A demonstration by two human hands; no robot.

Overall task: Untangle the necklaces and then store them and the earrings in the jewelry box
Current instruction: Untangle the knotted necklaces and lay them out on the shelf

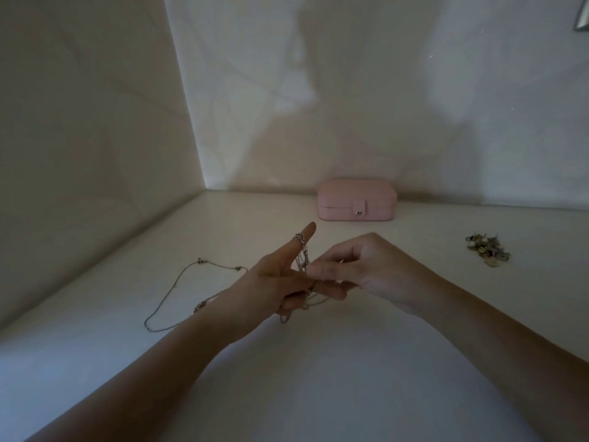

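Observation:
A tangle of thin silver necklaces (302,264) hangs between both hands above the white table (318,378). My left hand (271,282) holds it, with a chain looped over the raised index finger. My right hand (366,269) pinches a strand of the same tangle beside the left fingers. A separate silver necklace (178,288) lies spread out on the table to the left, partly hidden behind my left wrist. The pink jewelry box (357,200) stands shut against the back wall. A small heap of earrings (487,250) lies at the right.
White walls close the table in on the left and at the back, forming a corner at the back left. The light is dim.

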